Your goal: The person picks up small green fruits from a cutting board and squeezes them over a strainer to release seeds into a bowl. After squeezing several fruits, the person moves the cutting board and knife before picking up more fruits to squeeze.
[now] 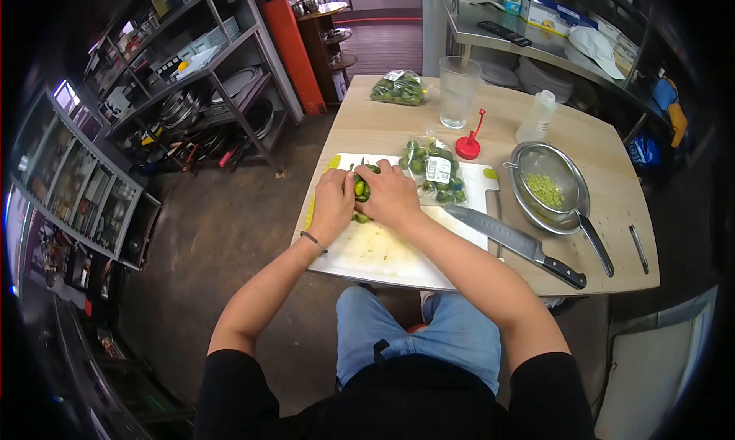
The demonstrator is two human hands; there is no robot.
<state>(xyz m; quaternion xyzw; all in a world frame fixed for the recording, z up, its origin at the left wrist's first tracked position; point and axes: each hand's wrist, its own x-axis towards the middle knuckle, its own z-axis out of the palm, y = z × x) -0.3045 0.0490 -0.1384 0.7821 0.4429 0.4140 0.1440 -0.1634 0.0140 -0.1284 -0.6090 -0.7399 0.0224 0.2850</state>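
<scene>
My left hand [334,199] and my right hand [392,195] are cupped together around a small heap of green limes [361,188], some of them cut, near the left side of a white cutting board [375,260]. Curled fingers hide much of the heap. Below my hands, a piece of lime [360,219] lies on the wet, stained board. A clear bag of small whole limes [416,162] with a white label rests on the board's far edge, beside my right hand. The large chef's knife [498,232] lies flat under my right forearm, its black handle toward the table's right side.
Right of the board, a metal sieve [518,181] holds pale green bits [544,189]. Farther back are a red spouted cap [468,146], a squeeze bottle [536,118], a tall glass [458,95] and another lime bag [400,90]. A slim metal tool [638,250] lies at right.
</scene>
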